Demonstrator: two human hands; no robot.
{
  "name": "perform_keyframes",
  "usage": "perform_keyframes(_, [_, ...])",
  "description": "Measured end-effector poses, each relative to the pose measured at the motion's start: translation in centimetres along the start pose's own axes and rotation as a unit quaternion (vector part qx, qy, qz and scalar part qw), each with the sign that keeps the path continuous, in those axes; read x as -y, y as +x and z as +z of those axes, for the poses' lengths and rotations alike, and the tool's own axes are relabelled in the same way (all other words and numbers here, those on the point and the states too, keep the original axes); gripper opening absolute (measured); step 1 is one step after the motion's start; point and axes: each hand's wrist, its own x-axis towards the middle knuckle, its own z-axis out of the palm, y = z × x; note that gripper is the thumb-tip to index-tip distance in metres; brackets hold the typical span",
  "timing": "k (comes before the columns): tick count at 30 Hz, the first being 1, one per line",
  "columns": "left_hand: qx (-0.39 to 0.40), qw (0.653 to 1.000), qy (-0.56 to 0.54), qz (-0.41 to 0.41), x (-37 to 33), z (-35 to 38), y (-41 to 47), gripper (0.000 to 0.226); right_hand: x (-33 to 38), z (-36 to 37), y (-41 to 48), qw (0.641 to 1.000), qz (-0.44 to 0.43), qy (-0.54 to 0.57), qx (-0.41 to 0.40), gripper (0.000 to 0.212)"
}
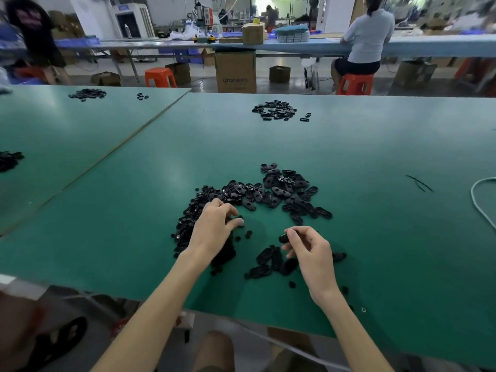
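A big heap of black oval plastic parts (279,191) lies on the green table (375,146), with smaller black round pieces (189,218) spread at its left. My left hand (214,226) sits over the small pieces, its fingers curled and its fingertips pinching one small black piece. To the right, my right hand (308,248) pinches a black oval part (284,238) between thumb and forefinger, just above a small cluster of oval parts (273,263) near the front edge.
A second heap of black parts (276,110) lies farther back. More black piles (87,93) sit on the adjoining left table. A white cord (480,202) curls at the right edge, beside thin black strips (420,182). A person sits on an orange stool (354,84) beyond.
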Motion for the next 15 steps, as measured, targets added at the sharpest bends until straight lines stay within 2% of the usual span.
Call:
perform_keyframes(3, [0.021, 0.999, 0.028, 0.024, 0.03, 0.41, 0.14, 0.024, 0.02, -0.07, 0.03, 1.000, 0.001, 0.009, -0.002, 0.009])
perform_keyframes(10, [-0.007, 0.997, 0.057, 0.054, -0.29, 0.93, -0.20, 0.013, 0.01, -0.12, 0.15, 1.000, 0.009, 0.012, -0.006, 0.009])
perform_keyframes(15, [-0.013, 0.997, 0.041, 0.063, -0.59, 1.10, -0.01, 0.024, -0.08, -0.11, 0.13, 1.000, 0.011, 0.014, -0.008, 0.009])
